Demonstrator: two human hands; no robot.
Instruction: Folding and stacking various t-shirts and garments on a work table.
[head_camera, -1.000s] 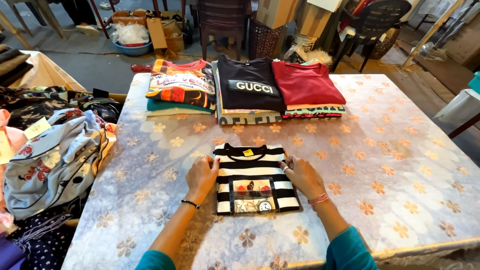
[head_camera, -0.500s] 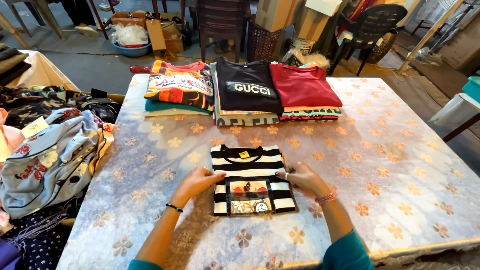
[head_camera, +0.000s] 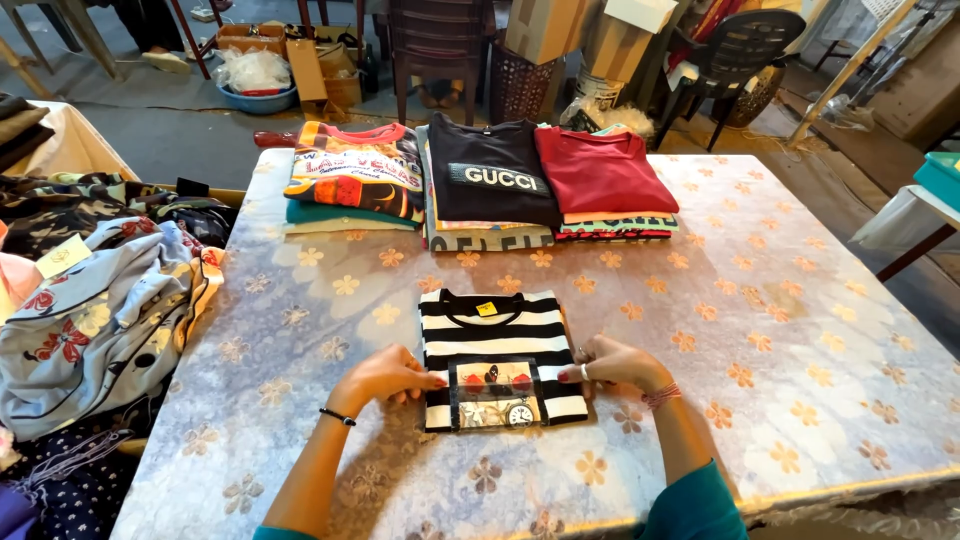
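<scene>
A folded black-and-white striped T-shirt (head_camera: 500, 345) with a printed picture panel lies on the table (head_camera: 800, 330) in front of me. My left hand (head_camera: 385, 378) grips its lower left edge. My right hand (head_camera: 612, 364) grips its lower right edge. Both hands have fingers curled onto the fabric. At the far side of the table stand three stacks of folded shirts: a colourful printed one (head_camera: 355, 180) on the left, a black one (head_camera: 492, 180) in the middle, a red one (head_camera: 600, 175) on the right.
A heap of unfolded clothes (head_camera: 100, 310) lies to the left of the table. Beyond the table are dark chairs (head_camera: 440, 40), cardboard boxes (head_camera: 550, 25) and a blue basin (head_camera: 255, 95) on the floor. A turquoise object (head_camera: 940, 175) sits at the right edge.
Both hands slid down from the shirt's middle sides to its lower corners. The shirt stays flat in the same spot.
</scene>
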